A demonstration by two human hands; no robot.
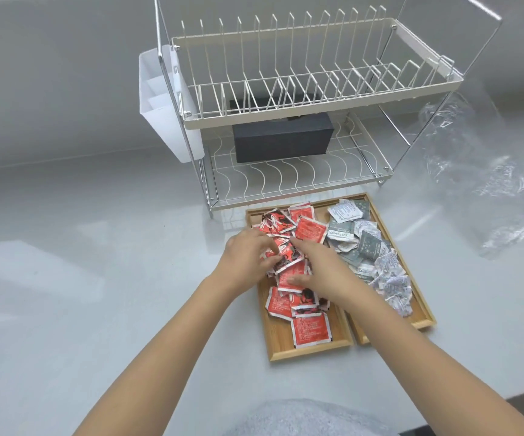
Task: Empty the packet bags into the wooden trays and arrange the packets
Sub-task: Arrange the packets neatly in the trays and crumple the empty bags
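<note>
We're into the arranging: both bags look emptied. Our left hand (248,251) pinches red packets (289,262) in the left tray (311,349), just before the dish rack (301,99); our right hand (317,265) lies flat, fingers spread. Next, squaring the heap.

No text can be read. The red packets (312,332) in the left wooden tray (311,352) carry small white print, and the grey-white packets (370,247) at 3 o'clock of them carry dark print, all too blurred to make out.
</note>
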